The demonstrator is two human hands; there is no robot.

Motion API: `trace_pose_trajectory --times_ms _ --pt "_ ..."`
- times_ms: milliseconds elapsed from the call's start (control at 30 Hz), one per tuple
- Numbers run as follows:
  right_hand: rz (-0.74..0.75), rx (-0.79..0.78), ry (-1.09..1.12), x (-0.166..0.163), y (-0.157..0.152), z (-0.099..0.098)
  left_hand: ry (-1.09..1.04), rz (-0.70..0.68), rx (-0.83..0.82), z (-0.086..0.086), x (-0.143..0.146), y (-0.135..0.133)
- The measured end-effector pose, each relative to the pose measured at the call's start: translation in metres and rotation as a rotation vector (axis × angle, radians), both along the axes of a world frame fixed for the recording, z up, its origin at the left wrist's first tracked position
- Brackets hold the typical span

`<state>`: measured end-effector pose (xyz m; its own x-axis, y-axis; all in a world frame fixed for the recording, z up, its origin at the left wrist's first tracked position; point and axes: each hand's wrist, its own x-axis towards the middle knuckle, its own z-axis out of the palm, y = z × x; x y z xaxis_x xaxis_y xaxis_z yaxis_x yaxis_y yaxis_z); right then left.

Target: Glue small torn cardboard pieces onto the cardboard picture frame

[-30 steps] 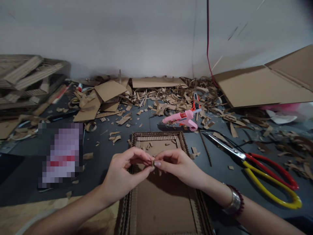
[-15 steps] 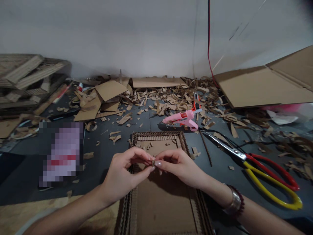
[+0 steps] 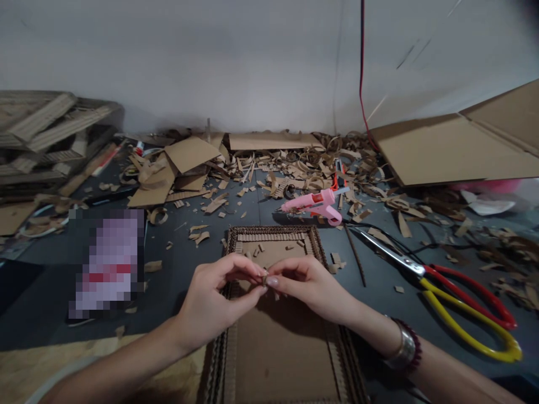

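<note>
My left hand (image 3: pixel 213 303) and my right hand (image 3: pixel 311 286) meet fingertip to fingertip over a flat cardboard frame (image 3: pixel 278 342) with a corrugated border. Both pinch one tiny cardboard piece (image 3: pixel 264 279) between thumbs and forefingers, held just above the frame's upper half. Several small cardboard bits lie inside the frame near its far edge. My right wrist wears a metal bangle and dark beads.
A pink glue gun (image 3: pixel 314 203) lies beyond the frame. Large scissors with red and yellow handles (image 3: pixel 458 297) lie to the right. Cardboard scraps (image 3: pixel 269 168) litter the dark table along the wall. A big cardboard sheet (image 3: pixel 455 146) leans at right; stacked cardboard (image 3: pixel 46 140) sits at left.
</note>
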<state>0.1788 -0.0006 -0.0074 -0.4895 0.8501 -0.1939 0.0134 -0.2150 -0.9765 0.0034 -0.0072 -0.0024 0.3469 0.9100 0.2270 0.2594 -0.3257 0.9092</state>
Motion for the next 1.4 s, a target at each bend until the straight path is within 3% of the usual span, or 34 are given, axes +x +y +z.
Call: trace_pose_trajectory --times_ms 567,1400 --pt "0.0 0.054 -0.066 -0.0013 -0.0025 -0.0014 0.213 0.018 0.235 0.0002 -0.0008 -0.0009" --pt "-0.014 0.09 -0.154 -0.0019 -0.0041 -0.0097 0.262 -0.026 0.291 0.0 0.0022 0.0016"
